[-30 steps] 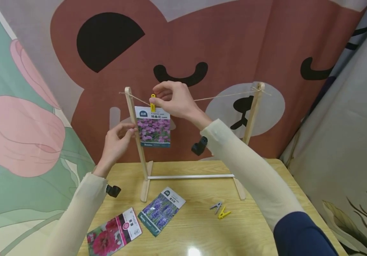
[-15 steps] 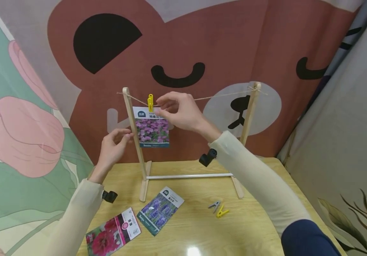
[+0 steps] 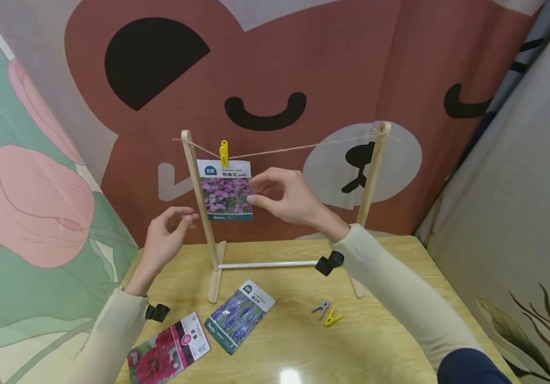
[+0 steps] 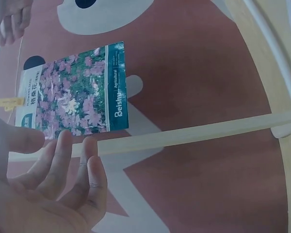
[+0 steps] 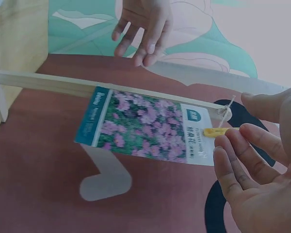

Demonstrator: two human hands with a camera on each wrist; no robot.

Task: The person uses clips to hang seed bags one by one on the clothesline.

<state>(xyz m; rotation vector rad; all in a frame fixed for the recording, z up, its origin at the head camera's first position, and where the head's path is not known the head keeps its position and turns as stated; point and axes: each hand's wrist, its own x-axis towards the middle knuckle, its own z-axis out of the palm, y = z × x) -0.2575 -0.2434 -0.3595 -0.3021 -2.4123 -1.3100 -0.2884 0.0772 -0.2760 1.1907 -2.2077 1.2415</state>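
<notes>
A seed packet with pink flowers (image 3: 226, 195) hangs from a string (image 3: 280, 151), held at its top by a yellow clothespin (image 3: 224, 154). My right hand (image 3: 291, 196) is at the packet's right edge with fingers loosely bent and nothing gripped; whether a fingertip touches the packet I cannot tell. Left of the wooden post (image 3: 199, 197), my left hand (image 3: 164, 234) hovers with relaxed fingers and holds nothing. In the left wrist view the whole packet (image 4: 77, 92) shows beyond the left fingers. The right wrist view also has the packet (image 5: 140, 126) hanging in front of the post.
A lavender seed packet (image 3: 239, 317) and a red-flower packet (image 3: 169, 349) lie on the wooden table (image 3: 265, 368). A grey clothespin (image 3: 322, 309) and a second yellow clothespin (image 3: 333, 318) lie further right. The rack's right post (image 3: 373, 176) and white crossbar (image 3: 270, 264) stand behind.
My right hand has let go of the yellow clothespin and moved down and right to the packet's edge. The left hand has drawn slightly left and down from the post. The packet stays hanging.
</notes>
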